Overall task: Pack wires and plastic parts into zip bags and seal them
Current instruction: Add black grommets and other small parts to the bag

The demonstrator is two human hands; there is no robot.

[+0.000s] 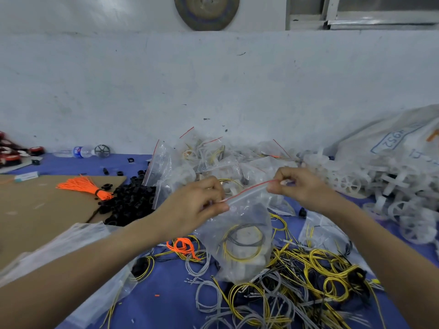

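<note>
Wire coils, yellow and dark, sit in the bottom of a clear zip bag (240,238) that hangs above the desk (171,300), between the two hands. The left hand (197,205) pinches the bag's left top corner between thumb and curled fingers. The right hand (301,186) pinches the right top corner the same way, a little higher, so the red-edged zip strip (247,191) runs taut and slanted from one to the other. Whether the strip is pressed closed along its whole length cannot be told. A pale plastic part shows, blurred, inside the loops in the bag.

Below and to the right of the bag, a loose tangle of yellow, grey and black wires (308,276) spreads over the blue desk cover. A small orange wire coil (184,245) lies just left of the bag's lower half. Farther left, a pile of black plastic parts (128,200) overlaps the edge of a cardboard sheet (35,210), and a tied bundle of orange wires (80,185) rests on that sheet. Behind the hands, against the wall, stands a heap of filled bags (213,155). White plastic wheels (399,203) are heaped at the right, in front of a large printed sack (392,141).
</note>
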